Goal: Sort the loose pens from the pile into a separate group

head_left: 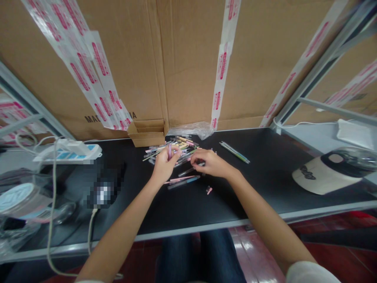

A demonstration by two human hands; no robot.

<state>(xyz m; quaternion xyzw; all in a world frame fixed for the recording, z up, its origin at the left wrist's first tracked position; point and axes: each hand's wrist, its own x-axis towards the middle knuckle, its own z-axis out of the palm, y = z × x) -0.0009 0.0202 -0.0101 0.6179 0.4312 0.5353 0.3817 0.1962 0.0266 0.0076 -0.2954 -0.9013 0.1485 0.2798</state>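
Observation:
A loose pile of pens [184, 144] lies on the black table, at its middle towards the back. At the pile's left side, my left hand [165, 163] is closed round a purple pen [169, 151] held upright. My right hand [207, 162] is over the pile's right side, its fingers pinched on a dark, clear pen [188, 171] that slants down to the left. Nearer the front edge lie a pink pen [179, 179] and a blue-tipped clear pen [185, 182]. Small pink pieces [209, 190] rest below my right hand. Several pens [235, 152] lie together farther right.
A small open cardboard box [148, 139] and crumpled clear plastic [194, 129] stand behind the pile. At left are a power strip [70, 153], a cabled device, a round tub [20, 198] and loose cables. A white cap-like visor [324, 173] sits at right.

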